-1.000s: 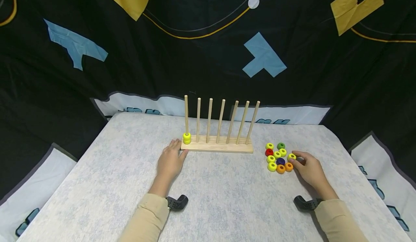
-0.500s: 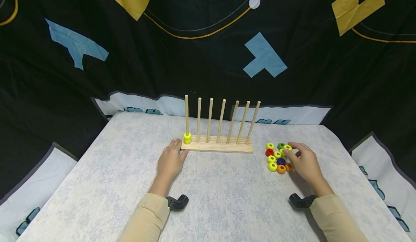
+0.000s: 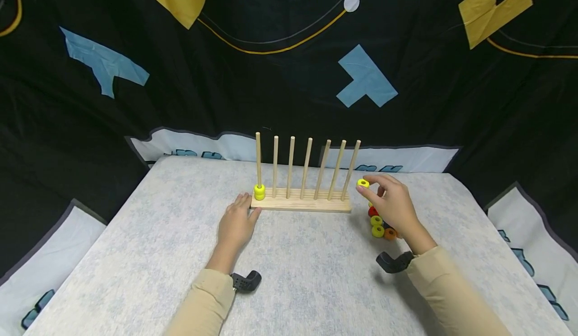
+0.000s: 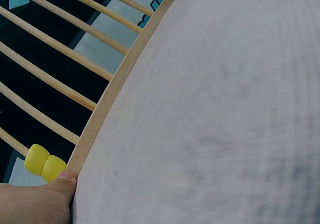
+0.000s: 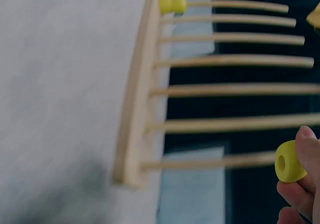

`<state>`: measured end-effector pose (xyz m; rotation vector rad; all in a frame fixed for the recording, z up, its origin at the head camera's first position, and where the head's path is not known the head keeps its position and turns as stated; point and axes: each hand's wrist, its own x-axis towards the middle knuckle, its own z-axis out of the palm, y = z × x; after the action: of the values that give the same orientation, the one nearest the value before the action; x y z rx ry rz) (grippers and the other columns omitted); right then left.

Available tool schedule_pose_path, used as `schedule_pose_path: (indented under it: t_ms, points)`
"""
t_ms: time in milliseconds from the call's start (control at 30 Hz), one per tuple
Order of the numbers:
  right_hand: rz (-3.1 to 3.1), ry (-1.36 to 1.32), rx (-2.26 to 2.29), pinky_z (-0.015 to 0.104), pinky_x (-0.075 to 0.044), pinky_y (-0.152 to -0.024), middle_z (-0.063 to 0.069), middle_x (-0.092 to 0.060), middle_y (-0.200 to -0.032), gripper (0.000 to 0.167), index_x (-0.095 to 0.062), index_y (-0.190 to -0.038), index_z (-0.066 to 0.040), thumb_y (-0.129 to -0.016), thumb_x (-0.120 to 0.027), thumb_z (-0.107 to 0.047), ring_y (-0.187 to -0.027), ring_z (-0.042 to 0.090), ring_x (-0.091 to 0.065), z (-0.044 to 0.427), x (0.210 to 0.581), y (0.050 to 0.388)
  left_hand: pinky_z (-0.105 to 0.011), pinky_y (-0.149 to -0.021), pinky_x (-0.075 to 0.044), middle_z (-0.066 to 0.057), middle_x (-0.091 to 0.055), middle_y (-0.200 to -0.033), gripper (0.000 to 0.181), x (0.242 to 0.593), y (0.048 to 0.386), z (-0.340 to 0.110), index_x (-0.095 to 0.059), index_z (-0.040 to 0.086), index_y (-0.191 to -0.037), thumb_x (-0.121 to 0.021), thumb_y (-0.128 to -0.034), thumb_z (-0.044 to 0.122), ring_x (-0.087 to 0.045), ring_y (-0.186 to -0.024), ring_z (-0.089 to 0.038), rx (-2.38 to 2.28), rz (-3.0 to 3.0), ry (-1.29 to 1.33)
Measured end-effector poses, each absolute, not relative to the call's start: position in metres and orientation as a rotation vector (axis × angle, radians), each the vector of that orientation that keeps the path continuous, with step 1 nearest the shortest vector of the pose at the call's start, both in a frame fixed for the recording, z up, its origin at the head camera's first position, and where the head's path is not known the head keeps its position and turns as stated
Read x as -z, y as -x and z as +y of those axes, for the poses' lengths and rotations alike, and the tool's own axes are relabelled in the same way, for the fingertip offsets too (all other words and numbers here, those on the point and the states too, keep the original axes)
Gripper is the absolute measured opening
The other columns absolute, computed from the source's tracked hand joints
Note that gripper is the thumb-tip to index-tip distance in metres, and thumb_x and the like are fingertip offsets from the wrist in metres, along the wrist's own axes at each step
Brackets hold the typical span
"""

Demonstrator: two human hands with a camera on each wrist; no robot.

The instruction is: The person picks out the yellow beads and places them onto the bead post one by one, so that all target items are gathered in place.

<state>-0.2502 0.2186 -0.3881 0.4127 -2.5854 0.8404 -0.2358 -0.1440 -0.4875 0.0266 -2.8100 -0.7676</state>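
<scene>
A wooden base (image 3: 301,204) with several upright pegs stands on the table; two yellow beads (image 3: 259,192) are stacked on its leftmost peg. The left hand (image 3: 237,226) grips the base's left end, its thumb on the front edge, also visible in the left wrist view beside the yellow beads (image 4: 44,162). Pinched between thumb and fingers of the right hand (image 3: 394,205) is a yellow bead (image 3: 363,183), raised just right of the rightmost peg. In the right wrist view the held bead (image 5: 288,162) shows its hole.
Loose beads lie right of the base, partly hidden under the right hand: red (image 3: 373,211), yellow (image 3: 378,231) and orange (image 3: 390,234) ones show. A black curtain (image 3: 271,95) with taped shapes hangs behind the table (image 3: 316,276).
The right hand has lifted a yellow bead from the right side of the loose beads and carried it left and up toward the pegs. The left hand stays on the base.
</scene>
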Motion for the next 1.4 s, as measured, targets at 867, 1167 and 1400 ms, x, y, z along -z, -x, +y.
schedule_pose_path:
  t_ms: [867, 1167, 1400]
  points:
    - [-2.383, -0.775, -0.884, 0.027, -0.051, -0.063, 0.003, -0.072, -0.117, 0.038, -0.072, -0.119, -0.01, -0.089, -0.075, -0.035, -0.077, 0.015, -0.06, 0.088, 0.307, 0.281, -0.053, -0.119, -0.033, -0.017, -0.044, -0.154, 0.06, 0.488, 0.235, -0.144, -0.048, -0.002, -0.144, -0.056, -0.1007, 0.039, -0.036, -0.147, -0.032, 0.785, -2.806, -0.033]
    - [-2.47, -0.744, -0.943, 0.029, -0.058, -0.09, 0.002, -0.069, -0.126, 0.042, -0.069, -0.125, -0.015, -0.091, -0.071, -0.039, -0.116, 0.017, -0.065, 0.051, 0.289, 0.292, -0.056, -0.115, -0.037, -0.017, -0.044, -0.153, 0.059, 0.488, 0.236, -0.145, -0.048, -0.001, -0.144, -0.056, -0.101, 0.039, -0.038, -0.146, -0.036, 0.772, -2.812, -0.035]
    - [-2.558, -0.666, -1.007, 0.027, -0.056, -0.094, -0.001, -0.067, -0.131, 0.043, -0.067, -0.129, -0.018, -0.092, -0.07, -0.04, -0.122, 0.015, -0.062, 0.024, 0.282, 0.299, -0.056, -0.116, -0.036, -0.017, -0.045, -0.153, 0.058, 0.49, 0.238, -0.145, -0.049, 0.0, -0.144, -0.056, -0.101, 0.039, -0.038, -0.146, -0.035, 0.777, -2.807, -0.036]
